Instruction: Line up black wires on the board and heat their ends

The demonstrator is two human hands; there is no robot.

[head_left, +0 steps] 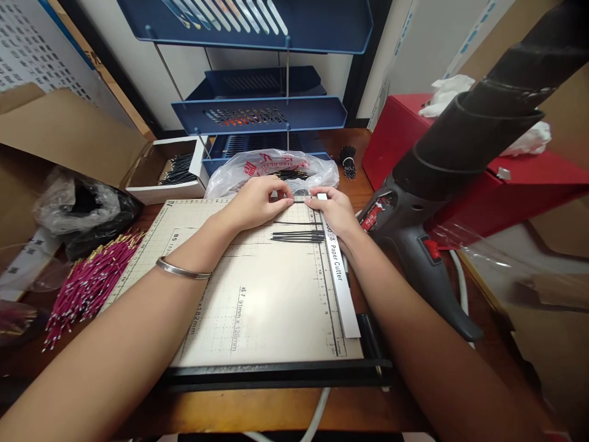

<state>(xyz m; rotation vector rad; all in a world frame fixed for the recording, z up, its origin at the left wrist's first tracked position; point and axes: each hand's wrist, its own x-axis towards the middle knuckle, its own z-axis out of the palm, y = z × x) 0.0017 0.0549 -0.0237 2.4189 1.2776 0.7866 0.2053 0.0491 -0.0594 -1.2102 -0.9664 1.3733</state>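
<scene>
I saw the paper cutter (pixel 276 307) on the worktop (pixel 221 411), short strands (pixel 299 236) lying on it near its right edge. Behind it sat a plastic bag (pixel 230 175), then the rack (pixel 257 116). To my left lay a loose pile (pixel 87 285), with an open box (pixel 151 195) behind; to my right, a power tool (pixel 411 221) before a case (pixel 396 129).

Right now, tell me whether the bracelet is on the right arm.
No, the bracelet circles the left forearm, and the right forearm is bare.
</scene>
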